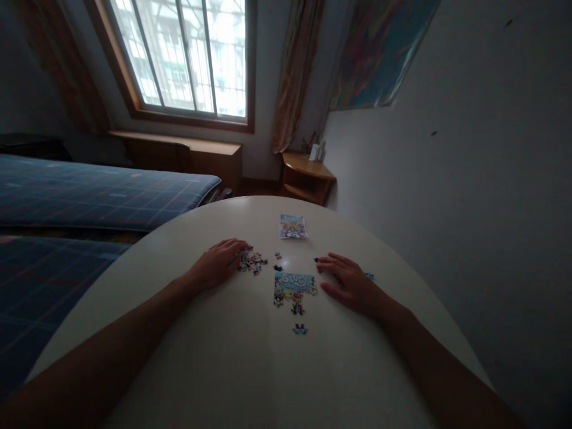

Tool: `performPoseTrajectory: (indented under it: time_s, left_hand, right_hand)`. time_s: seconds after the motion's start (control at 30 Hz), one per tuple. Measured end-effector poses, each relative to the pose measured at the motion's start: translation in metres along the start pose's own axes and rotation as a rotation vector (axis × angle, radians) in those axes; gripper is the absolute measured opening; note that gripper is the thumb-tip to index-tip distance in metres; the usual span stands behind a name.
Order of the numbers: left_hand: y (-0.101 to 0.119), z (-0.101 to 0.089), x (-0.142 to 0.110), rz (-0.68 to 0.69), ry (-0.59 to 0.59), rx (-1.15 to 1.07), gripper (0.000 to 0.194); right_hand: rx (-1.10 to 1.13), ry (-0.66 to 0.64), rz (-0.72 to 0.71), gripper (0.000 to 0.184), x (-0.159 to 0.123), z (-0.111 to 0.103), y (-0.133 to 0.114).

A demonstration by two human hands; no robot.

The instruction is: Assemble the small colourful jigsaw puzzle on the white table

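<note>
My left hand (pixel 217 264) lies over the left edge of a pile of loose jigsaw pieces (pixel 252 262), its fingers stretched out and partly covering some of them. To the right, my right hand (pixel 347 281) rests with its fingers apart, the fingertips beside a small dark piece (pixel 316 260). Between the hands is a partly joined jigsaw puzzle (pixel 290 285) with a light blue top strip and lettering. One separate puzzle piece (pixel 300 329) lies below it, and a dark piece (pixel 277 268) sits just above its top edge. Whatever is under the fingertips is hidden.
A small printed picture sheet (pixel 292 227) lies farther back on the round white table (pixel 232 363). Another blue piece (pixel 370 276) shows behind my right hand. A plaid mattress (pixel 98 196) stands at the left, a white wall (pixel 447 196) at the right, and a corner shelf (pixel 307 165) beyond.
</note>
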State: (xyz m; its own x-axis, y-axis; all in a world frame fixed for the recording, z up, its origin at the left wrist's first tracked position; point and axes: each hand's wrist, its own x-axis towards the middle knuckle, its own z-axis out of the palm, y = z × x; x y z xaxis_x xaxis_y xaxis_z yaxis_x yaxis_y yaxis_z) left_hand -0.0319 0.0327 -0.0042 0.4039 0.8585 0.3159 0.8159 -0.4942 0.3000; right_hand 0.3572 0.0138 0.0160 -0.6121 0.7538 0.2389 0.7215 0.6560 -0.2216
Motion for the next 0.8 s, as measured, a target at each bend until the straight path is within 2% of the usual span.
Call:
performPoseTrajectory:
  time_s: [0.23,0.5,0.7,0.8]
  left_hand:
    - [0.005,-0.005,0.002,-0.158,0.109,-0.054,0.042]
    - [0.006,-0.008,0.003,-0.149,0.077,-0.138,0.052]
    - [0.004,-0.010,0.002,-0.212,0.196,-0.111,0.049]
    - [0.006,-0.013,0.003,-0.223,0.201,-0.097,0.047]
  right_hand:
    - [0.006,0.009,-0.002,0.042,-0.001,0.002,0.003]
    - [0.039,0.030,0.015,0.041,-0.003,0.003,0.004]
    - [0.043,0.024,0.022,0.041,-0.003,0.002,0.004]
    - [0.044,0.012,0.021,0.041,-0.003,0.002,0.004]
